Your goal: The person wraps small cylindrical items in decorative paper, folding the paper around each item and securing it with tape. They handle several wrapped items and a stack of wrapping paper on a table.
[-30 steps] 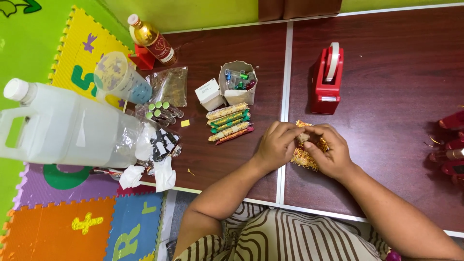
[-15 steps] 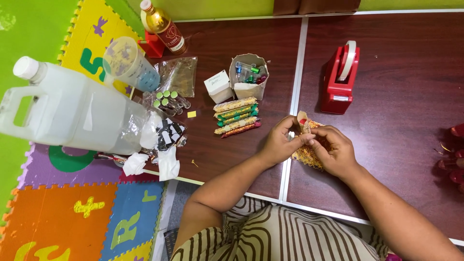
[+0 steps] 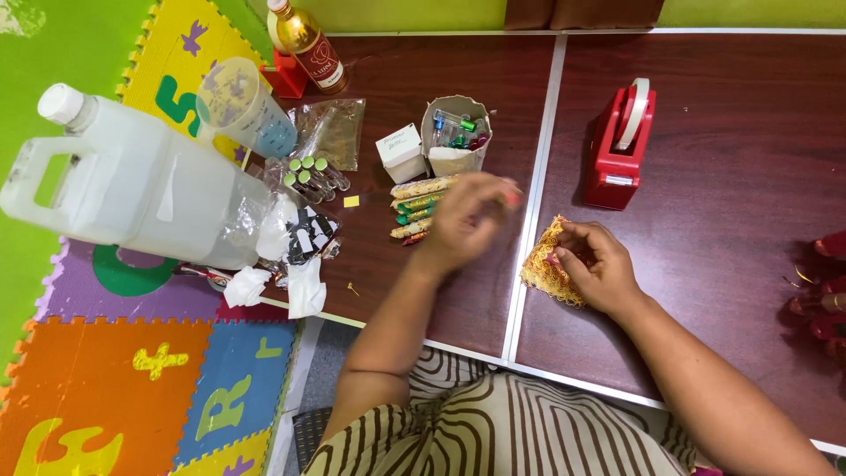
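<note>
Left hand (image 3: 467, 220) blurred above wrapped tubes (image 3: 421, 208); right hand (image 3: 595, 264) pins patterned paper (image 3: 546, 267)

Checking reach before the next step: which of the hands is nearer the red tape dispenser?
Right. The right hand rests on the patterned gold wrapper, just below the red tape dispenser. The left hand hovers over the wrapped sticks, farther to its left.

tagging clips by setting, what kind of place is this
Probably a home craft corner: low dark brown wooden tables on colourful foam letter floor mats, with a red tape dispenser and a patterned gold wrapper.
</note>
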